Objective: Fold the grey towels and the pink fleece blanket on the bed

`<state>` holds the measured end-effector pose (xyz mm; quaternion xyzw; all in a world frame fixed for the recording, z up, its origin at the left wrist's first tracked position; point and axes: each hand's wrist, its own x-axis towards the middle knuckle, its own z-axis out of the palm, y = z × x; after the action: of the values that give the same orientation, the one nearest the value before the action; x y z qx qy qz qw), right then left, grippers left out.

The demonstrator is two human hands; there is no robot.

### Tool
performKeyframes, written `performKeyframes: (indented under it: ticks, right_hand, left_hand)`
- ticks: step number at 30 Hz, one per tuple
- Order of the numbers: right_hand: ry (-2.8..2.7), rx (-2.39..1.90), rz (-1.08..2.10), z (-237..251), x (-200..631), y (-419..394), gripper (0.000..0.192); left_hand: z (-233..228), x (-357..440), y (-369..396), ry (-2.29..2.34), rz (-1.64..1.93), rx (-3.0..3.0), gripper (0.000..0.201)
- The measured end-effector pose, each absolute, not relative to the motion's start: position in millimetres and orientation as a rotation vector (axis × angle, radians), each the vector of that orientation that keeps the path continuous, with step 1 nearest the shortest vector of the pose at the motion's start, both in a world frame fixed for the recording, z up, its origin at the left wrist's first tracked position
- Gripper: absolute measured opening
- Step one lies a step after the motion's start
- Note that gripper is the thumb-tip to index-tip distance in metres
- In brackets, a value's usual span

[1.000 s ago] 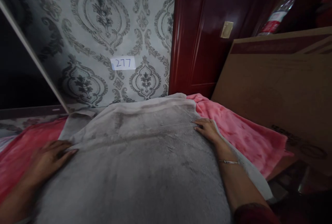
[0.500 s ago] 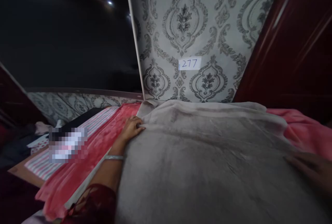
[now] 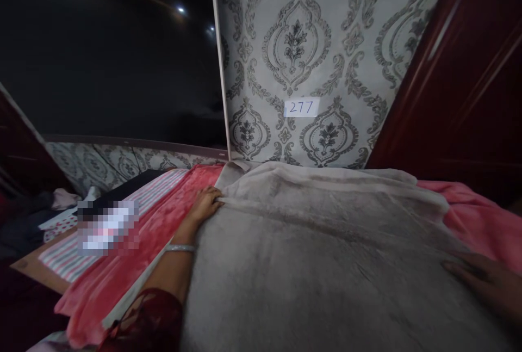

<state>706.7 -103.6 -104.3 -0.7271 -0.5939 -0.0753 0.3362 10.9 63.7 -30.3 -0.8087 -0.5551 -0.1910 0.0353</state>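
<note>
Both hands lie open: left hand (image 3: 207,203), right hand (image 3: 479,278) flat on grey blanket (image 3: 318,265); its long axis spans left-right.

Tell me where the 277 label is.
In the head view, the 277 label is stuck on the patterned wallpaper, upper centre, above the grey blanket.

You stand in home bedroom. Proof: bed under you, spread with plush grey blanket (image 3: 326,265) over pink fleece blanket (image 3: 134,254), striped sheet (image 3: 81,248) showing at left edge. Wall behind wears grey damask wallpaper (image 3: 302,42), small paper label reading 277 (image 3: 302,107) stuck on it. Glossy dark red wooden door or wardrobe panel (image 3: 468,85) stands at right. Large dark glass pane (image 3: 110,58), window or mirror, sits left of white frame strip, catching small light spots. Dim household lighting, soft furnishings, domestic clutter at far left
</note>
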Motion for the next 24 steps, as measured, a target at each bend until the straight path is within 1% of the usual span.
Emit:
performKeyframes:
  ticks: [2, 3, 8, 10, 12, 15, 18, 21, 24]
  right_hand:
    - [-1.540, -1.861, -0.152, -99.3, 693.4, -104.7, 0.023]
    - [-1.539, -1.862, -0.182, -97.1, 686.2, -105.6, 0.023]
    - [-1.546, -1.935, -0.438, -85.5, 656.7, -121.5, 0.037]
    - [-1.545, -1.937, -0.507, -77.2, 650.0, -135.1, 0.038]
    - [-1.544, -1.911, -0.502, -64.4, 645.4, -150.8, 0.035]
    - [-1.478, -1.861, -0.467, -34.3, 639.8, -174.2, 0.031]
    - [-1.389, -1.851, -0.518, 7.6, 635.2, -198.1, 0.030]
    - [-1.259, -1.830, -0.647, 53.4, 636.3, -226.7, 0.030]
    - [-1.179, -1.813, -0.812, 90.7, 647.8, -259.1, 0.036]
  left_hand:
    - [-27.9, 11.9, 62.9, -1.710, -0.591, -2.475, 0.019]
    - [-26.5, 12.9, 61.9, -1.709, -0.601, -2.466, 0.019]
    - [-14.0, 20.2, 53.7, -1.696, -0.664, -2.399, 0.021]
    - [-3.5, 22.5, 49.9, -1.690, -0.676, -2.375, 0.019]
    - [11.7, 22.7, 44.9, -1.675, -0.683, -2.363, 0.017]
    - [43.2, 16.9, 31.3, -1.632, -0.702, -2.355, 0.018]
    - [83.6, 6.8, 4.6, -1.586, -0.736, -2.256, 0.025]
    - [128.8, -0.1, -36.2, -1.602, -0.679, -2.071, 0.032]
    - [172.3, -1.5, -81.3, -1.698, -0.625, -1.875, 0.038]
